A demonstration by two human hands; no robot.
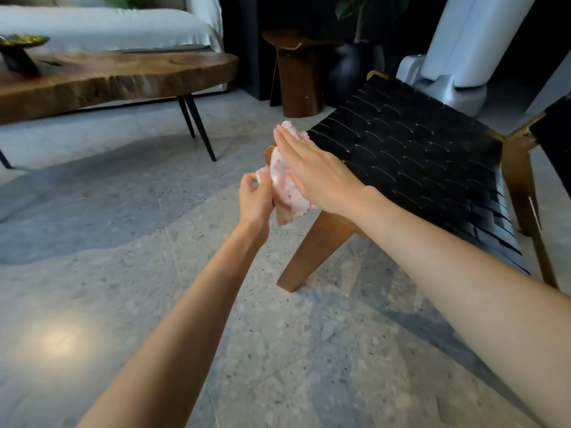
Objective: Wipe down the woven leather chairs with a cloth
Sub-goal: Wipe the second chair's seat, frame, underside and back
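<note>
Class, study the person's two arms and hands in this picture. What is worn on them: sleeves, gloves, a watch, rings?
Nothing shows. The left forearm and right forearm are bare up to the frame's edge, with no sleeve in view. The left hand and right hand wear no gloves, and no watch, bracelet or ring is visible.

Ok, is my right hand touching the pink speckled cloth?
Touching. The head view shows the right hand lying flat on the pink speckled cloth, fingers straight, with no gap between them.

Dim room, floor (123, 304) glare, blurred, warped edges.
</note>
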